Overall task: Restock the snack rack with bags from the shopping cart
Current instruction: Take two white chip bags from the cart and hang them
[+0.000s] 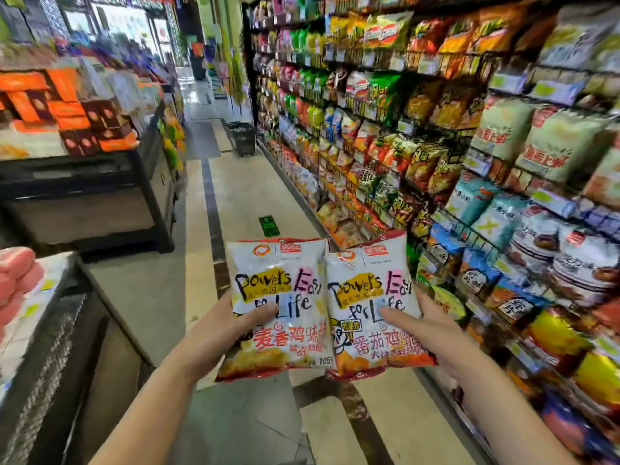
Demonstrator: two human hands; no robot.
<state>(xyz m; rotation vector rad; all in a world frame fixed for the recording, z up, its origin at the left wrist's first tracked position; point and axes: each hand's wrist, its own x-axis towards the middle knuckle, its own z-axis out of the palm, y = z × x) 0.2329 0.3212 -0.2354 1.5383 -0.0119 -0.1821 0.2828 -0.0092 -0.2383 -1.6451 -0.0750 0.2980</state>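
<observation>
I count two snack bags at 6 o'clock, left bag and right bag, one per hand: left hand, right hand. One basket at 12 o'clock, one green floor sticker. One rack at 3 o'clock, too many bags to count.

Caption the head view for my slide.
Left hand holds the left bag, right hand the right bag, beside the snack rack.

light: bright, even, daylight blown out at the entrance | shadows: soft, deep only beneath the display stand | glare: pale sheen on the far floor | focus: print legible on left bag and right bag | blur: snack rack smears toward edges | distortion: wide-angle, shelves bow
</observation>
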